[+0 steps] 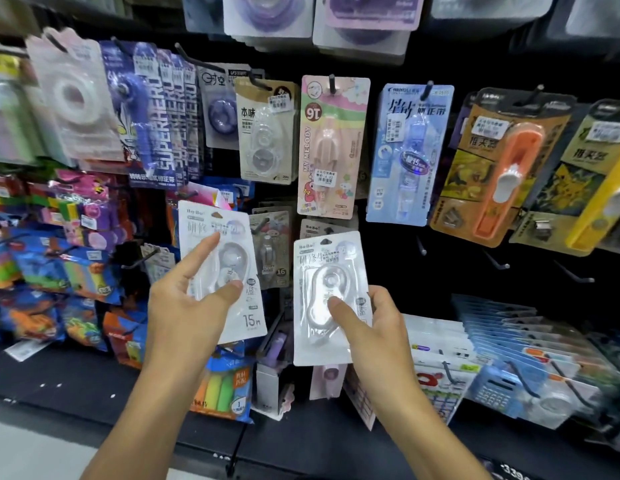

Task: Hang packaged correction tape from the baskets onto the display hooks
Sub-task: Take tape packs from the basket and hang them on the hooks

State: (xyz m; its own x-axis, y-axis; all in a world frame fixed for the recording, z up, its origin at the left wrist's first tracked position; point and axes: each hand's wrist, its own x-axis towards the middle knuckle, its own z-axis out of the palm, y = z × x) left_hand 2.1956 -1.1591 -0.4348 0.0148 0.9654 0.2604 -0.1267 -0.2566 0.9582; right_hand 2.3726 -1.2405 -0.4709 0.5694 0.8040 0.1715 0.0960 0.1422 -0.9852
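The two clear-blistered white card packs (221, 268) (331, 296) carry grey lettering. Far behind, the pink-and-green pastel card (331, 147) shows cartoon figures; right of it hangs the pale blue card (407, 154), then the orange dispenser on black-and-gold backing (502, 168).

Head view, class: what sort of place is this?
Probably a stationery shop aisle: carded correction tapes hang on display hooks, many carry price stickers, and each hand, left hand and right hand, holds a white pack.

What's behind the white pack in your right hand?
Behind the white pack in the right hand, the top of a matching BoBo card shows above and a pale pack below. Their middles and the hook are covered.
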